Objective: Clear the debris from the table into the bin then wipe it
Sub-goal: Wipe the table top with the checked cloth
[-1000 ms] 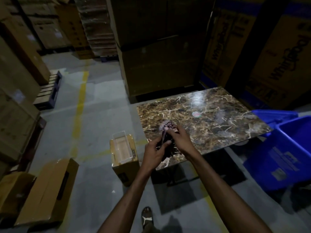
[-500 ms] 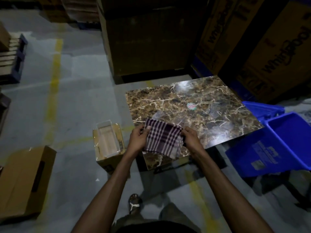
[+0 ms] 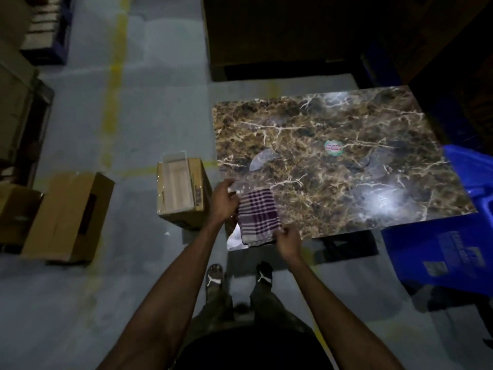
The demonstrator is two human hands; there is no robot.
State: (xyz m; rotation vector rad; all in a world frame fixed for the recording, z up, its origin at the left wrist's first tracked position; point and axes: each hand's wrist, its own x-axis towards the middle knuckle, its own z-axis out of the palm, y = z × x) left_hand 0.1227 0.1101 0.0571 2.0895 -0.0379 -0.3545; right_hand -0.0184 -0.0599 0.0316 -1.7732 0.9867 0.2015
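- Counter point(image 3: 346, 166) with a brown marble-patterned top stands on the grey floor point(image 3: 149, 108), its near left corner directly under the person's hands.
- Checked cloth point(image 3: 258, 217), purple and white, lies folded on that near left corner, with its near edge hanging a little past the counter's edge.
- Left hand point(image 3: 223, 200) is at the cloth's left side, its fingers point(image 3: 231, 186) curled and pinching the cloth's far left corner.
- Right hand point(image 3: 288, 240) is at the cloth's near right corner; its fingers are pressed together on the fabric edge there, though the exact pinch is blurred.
- Round sticker point(image 3: 333, 148), white with green and red, lies flat near the middle of the counter, well apart from the cloth.
- Clear plastic scrap point(image 3: 260, 158) lies on the counter beyond the cloth, and another clear wrinkled scrap point(image 3: 377, 166) lies to the right of the sticker.
- Blue bin point(image 3: 450, 236) stands on the floor at the counter's right side, just beside its near right corner.
- Open cardboard box point(image 3: 181, 198) holding a clear liner stands on the floor just left of the counter, near the left hand.
- Larger cardboard box point(image 3: 66, 217) lies on the floor farther left.
- Two sandalled feet point(image 3: 213, 276) show on the floor below the counter's near edge.
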